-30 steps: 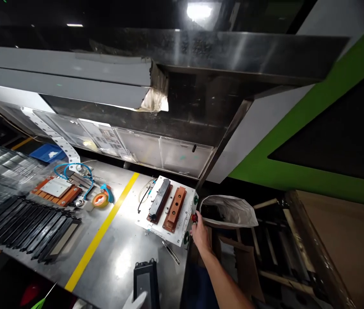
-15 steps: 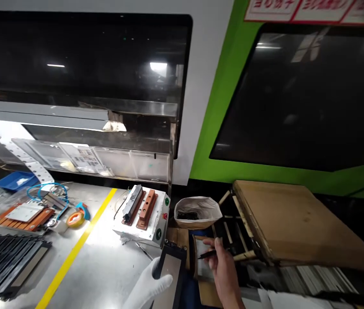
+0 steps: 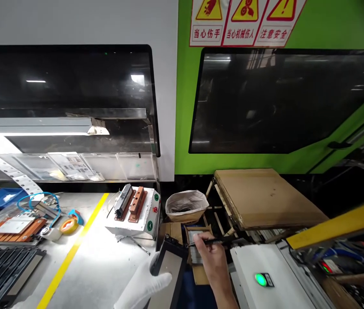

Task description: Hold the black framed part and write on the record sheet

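— Two hands meet at the lower middle of the frame. What does each hold?

— The gloved left hand point(image 3: 145, 283) is clamped on a black-framed panel point(image 3: 168, 268), tilted up toward the face, likely so its surface can be worked. The bare right hand point(image 3: 212, 262) pinches a thin black tool point(image 3: 206, 243), tip at the panel's top edge.

— And farther out?

— Left of them, a white fixture box point(image 3: 133, 214) sits on the steel table point(image 3: 104, 262); just beyond, a lined bin point(image 3: 186, 206).

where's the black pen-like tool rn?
Head view, bottom centre: the black tool is pinched in the bare right hand, tip over the dark framed panel held by the gloved left hand.
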The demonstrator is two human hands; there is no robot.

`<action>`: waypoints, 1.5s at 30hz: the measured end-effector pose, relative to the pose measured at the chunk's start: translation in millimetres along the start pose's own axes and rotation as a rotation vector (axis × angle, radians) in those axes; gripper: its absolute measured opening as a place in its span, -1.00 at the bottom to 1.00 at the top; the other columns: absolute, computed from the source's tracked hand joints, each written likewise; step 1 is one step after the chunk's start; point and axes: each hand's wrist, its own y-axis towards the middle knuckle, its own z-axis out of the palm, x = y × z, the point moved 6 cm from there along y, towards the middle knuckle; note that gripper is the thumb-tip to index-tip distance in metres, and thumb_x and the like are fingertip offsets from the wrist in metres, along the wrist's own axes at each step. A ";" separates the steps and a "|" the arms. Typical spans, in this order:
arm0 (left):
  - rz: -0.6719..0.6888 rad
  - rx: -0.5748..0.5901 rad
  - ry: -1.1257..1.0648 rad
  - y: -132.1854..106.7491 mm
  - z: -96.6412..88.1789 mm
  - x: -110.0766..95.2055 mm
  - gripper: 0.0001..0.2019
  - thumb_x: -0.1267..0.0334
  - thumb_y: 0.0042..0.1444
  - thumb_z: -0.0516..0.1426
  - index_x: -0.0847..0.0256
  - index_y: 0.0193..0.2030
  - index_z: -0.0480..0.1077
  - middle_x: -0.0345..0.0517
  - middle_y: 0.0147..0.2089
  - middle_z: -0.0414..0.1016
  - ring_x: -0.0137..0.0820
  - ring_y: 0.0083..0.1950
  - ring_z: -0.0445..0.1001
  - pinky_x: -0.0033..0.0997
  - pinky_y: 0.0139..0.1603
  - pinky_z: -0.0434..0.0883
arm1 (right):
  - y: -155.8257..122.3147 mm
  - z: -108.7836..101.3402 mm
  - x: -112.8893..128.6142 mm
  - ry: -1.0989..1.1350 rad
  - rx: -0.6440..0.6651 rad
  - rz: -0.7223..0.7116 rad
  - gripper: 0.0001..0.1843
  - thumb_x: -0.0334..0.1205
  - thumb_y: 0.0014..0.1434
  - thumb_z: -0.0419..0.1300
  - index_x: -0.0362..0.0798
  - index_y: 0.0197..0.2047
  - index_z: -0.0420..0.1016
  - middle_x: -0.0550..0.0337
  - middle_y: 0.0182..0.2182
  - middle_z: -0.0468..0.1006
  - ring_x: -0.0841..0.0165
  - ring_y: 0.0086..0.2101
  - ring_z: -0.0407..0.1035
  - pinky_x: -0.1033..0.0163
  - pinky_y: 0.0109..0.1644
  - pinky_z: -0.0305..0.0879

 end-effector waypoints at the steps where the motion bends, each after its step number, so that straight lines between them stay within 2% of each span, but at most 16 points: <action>1: -0.002 0.001 0.021 -1.5 0.3 1.7 -0.53 0.11 0.04 0.30 0.25 0.08 0.45 0.07 0.07 0.64 0.00 0.11 0.54 -0.09 0.20 0.45 | -1.2 -1.9 -1.4 -0.013 0.003 -0.006 -0.50 0.25 0.18 0.20 -0.07 -0.41 0.48 0.30 -0.57 0.13 0.41 -0.51 0.08 0.29 -0.42 0.08; 5: -0.018 0.022 0.035 -5.2 -0.8 8.6 -0.46 0.07 0.02 0.31 0.22 0.14 0.43 0.07 0.06 0.64 0.02 0.13 0.54 -0.08 0.20 0.46 | -4.4 -15.9 -7.2 -0.004 -0.096 0.020 -0.50 0.26 0.17 0.21 -0.06 -0.41 0.47 0.31 -0.59 0.13 0.41 -0.51 0.07 0.28 -0.41 0.07; 7: -0.019 0.034 0.034 -6.5 -0.3 9.4 -0.46 0.07 0.02 0.32 0.19 0.13 0.44 0.07 0.08 0.63 0.04 0.17 0.52 -0.06 0.22 0.45 | -5.5 -17.8 -5.4 0.060 -0.120 0.010 -0.52 0.24 0.19 0.22 -0.05 -0.38 0.49 0.27 -0.56 0.26 0.39 -0.49 0.13 0.28 -0.40 0.11; 10: -0.005 0.024 0.094 -7.7 2.4 7.2 -0.56 0.09 0.02 0.31 0.20 0.04 0.50 0.05 0.00 0.66 0.04 0.10 0.54 -0.05 0.20 0.45 | -5.5 -5.2 4.2 0.111 -0.034 -0.035 -0.56 0.19 0.20 0.24 -0.05 -0.30 0.55 0.07 -0.25 0.57 0.30 -0.32 0.37 0.26 -0.27 0.27; 12: -0.002 0.022 0.123 -7.8 5.7 6.4 -0.61 0.11 0.03 0.30 0.21 0.00 0.51 0.03 -0.04 0.66 0.02 0.04 0.55 -0.06 0.18 0.46 | -4.8 7.6 11.0 0.108 0.034 -0.049 -0.57 0.18 0.18 0.26 -0.05 -0.30 0.58 0.01 -0.10 0.61 0.22 -0.20 0.44 0.24 -0.17 0.34; 18: 0.046 0.018 0.176 -5.1 9.6 13.1 -0.70 0.24 -0.03 0.28 0.21 -0.11 0.51 -0.04 -0.13 0.66 -0.03 -0.01 0.55 -0.08 0.15 0.46 | -1.7 26.3 23.2 0.089 0.099 -0.056 -0.52 0.21 0.19 0.24 -0.09 -0.23 0.60 0.11 -0.38 0.57 0.32 -0.41 0.37 0.26 -0.34 0.28; 21: 0.035 0.027 0.151 -3.6 10.7 19.1 -0.74 0.23 -0.04 0.29 0.20 -0.17 0.51 -0.07 -0.19 0.65 -0.05 -0.03 0.56 -0.08 0.14 0.47 | -1.7 23.9 26.3 0.044 0.109 -0.056 -0.53 0.21 0.17 0.25 -0.08 -0.29 0.59 0.19 -0.50 0.48 0.36 -0.47 0.29 0.28 -0.38 0.23; 23: 0.033 0.018 0.130 -2.8 11.5 19.7 -0.70 0.19 -0.06 0.33 0.19 -0.16 0.51 -0.05 -0.18 0.66 -0.01 -0.01 0.57 -0.05 0.16 0.47 | -2.5 14.0 25.9 0.033 0.025 -0.037 -0.53 0.22 0.17 0.25 -0.07 -0.32 0.57 0.24 -0.56 0.39 0.37 -0.50 0.24 0.28 -0.40 0.21; 25: 0.043 0.005 0.072 -2.2 12.2 17.0 -0.62 0.13 -0.07 0.36 0.19 -0.10 0.51 0.03 -0.08 0.67 0.03 0.09 0.55 -0.03 0.23 0.44 | -5.9 -1.5 23.7 0.052 -0.104 -0.023 -0.53 0.23 0.18 0.23 -0.06 -0.31 0.57 0.24 -0.56 0.37 0.36 -0.48 0.25 0.29 -0.39 0.24; 28: -0.006 -0.063 -0.161 -1.7 9.3 13.8 -0.51 0.00 0.01 0.33 0.17 0.05 0.45 0.10 0.12 0.61 -0.02 0.21 0.51 -0.07 0.31 0.41 | -19.8 -24.7 19.7 0.127 -0.211 -0.050 -0.52 0.23 0.18 0.23 -0.06 -0.27 0.60 0.11 -0.38 0.55 0.30 -0.37 0.39 0.26 -0.28 0.38; 31: -0.117 -0.202 -0.503 -1.8 3.1 16.1 -0.45 -0.03 0.07 0.29 0.06 0.18 0.35 0.03 0.18 0.59 -0.14 0.20 0.54 -0.13 0.27 0.47 | -46.9 -38.9 15.9 0.111 -0.179 -0.089 -0.58 0.18 0.18 0.25 -0.03 -0.27 0.62 0.00 -0.19 0.63 0.25 -0.32 0.46 0.23 -0.23 0.45; 33: -0.113 -0.225 -0.653 0.4 2.1 13.9 -0.43 0.01 0.08 0.30 -0.05 0.23 0.30 -0.05 0.19 0.59 -0.19 0.19 0.56 -0.16 0.22 0.51 | -69.9 -41.8 14.5 0.066 -0.144 -0.119 -0.62 0.15 0.21 0.24 -0.01 -0.32 0.61 -0.02 -0.15 0.63 0.21 -0.24 0.49 0.22 -0.18 0.46; 35: -0.070 -0.209 -0.690 4.4 2.0 9.4 -0.42 0.07 0.09 0.31 -0.10 0.25 0.28 -0.09 0.16 0.60 -0.22 0.16 0.58 -0.19 0.16 0.55 | -91.2 -40.0 14.0 0.044 -0.122 -0.149 -0.63 0.13 0.23 0.23 0.01 -0.38 0.60 -0.02 -0.14 0.62 0.16 -0.13 0.50 0.21 -0.09 0.44; 38: -0.042 -0.231 -0.677 9.5 0.7 5.1 -0.41 0.13 0.10 0.30 -0.08 0.27 0.27 -0.09 0.10 0.64 -0.23 0.07 0.62 -0.21 0.10 0.58 | -110.5 -31.8 11.8 0.012 -0.088 -0.138 -0.64 0.10 0.25 0.22 0.03 -0.40 0.58 0.02 -0.15 0.61 0.20 -0.16 0.50 0.22 -0.05 0.41; 41: -0.033 -0.267 -0.665 11.1 0.2 1.7 -0.40 0.14 0.09 0.31 -0.03 0.27 0.29 -0.07 0.07 0.64 -0.21 0.00 0.64 -0.20 0.08 0.60 | -114.4 -26.6 10.3 -0.022 -0.088 -0.110 -0.65 0.08 0.28 0.19 0.03 -0.40 0.54 0.05 -0.15 0.59 0.23 -0.15 0.49 0.23 -0.02 0.38; 45: -0.046 -0.248 -0.681 10.2 2.9 -0.6 -0.41 0.11 0.07 0.32 -0.06 0.26 0.32 -0.08 0.04 0.64 -0.19 0.03 0.63 -0.19 0.07 0.60 | -112.1 -27.5 11.6 -0.031 -0.117 -0.158 -0.66 0.04 0.30 0.18 0.02 -0.41 0.52 0.02 -0.17 0.59 0.20 -0.08 0.48 0.23 -0.01 0.39</action>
